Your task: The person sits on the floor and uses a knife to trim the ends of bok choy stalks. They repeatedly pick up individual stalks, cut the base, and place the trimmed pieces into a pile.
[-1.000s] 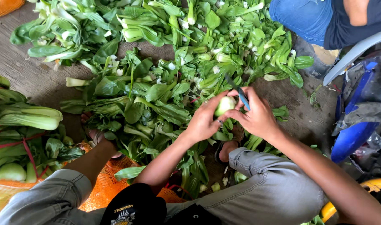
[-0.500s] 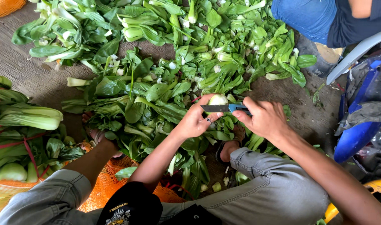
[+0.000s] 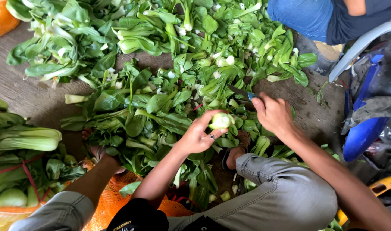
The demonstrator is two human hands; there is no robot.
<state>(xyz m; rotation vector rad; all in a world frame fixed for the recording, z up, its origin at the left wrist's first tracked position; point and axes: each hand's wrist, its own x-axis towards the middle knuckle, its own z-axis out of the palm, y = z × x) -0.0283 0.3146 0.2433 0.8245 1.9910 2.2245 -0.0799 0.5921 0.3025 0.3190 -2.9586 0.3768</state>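
The hands have parted: left hand [image 3: 199, 136] grips a trimmed bok choy [image 3: 220, 121], right hand [image 3: 273, 114] clasps the knife [image 3: 240, 92], heaps of bok choy [image 3: 152, 107] remaining.

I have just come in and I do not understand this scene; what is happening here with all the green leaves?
A seated person is trimming leafy greens over the ground. The left hand holds a pale green vegetable base in its fingers. The right hand grips a small knife, held apart from the base. A big pile of loose greens lies in front, with tied bundles on orange netting at the left. Another person sits nearby.
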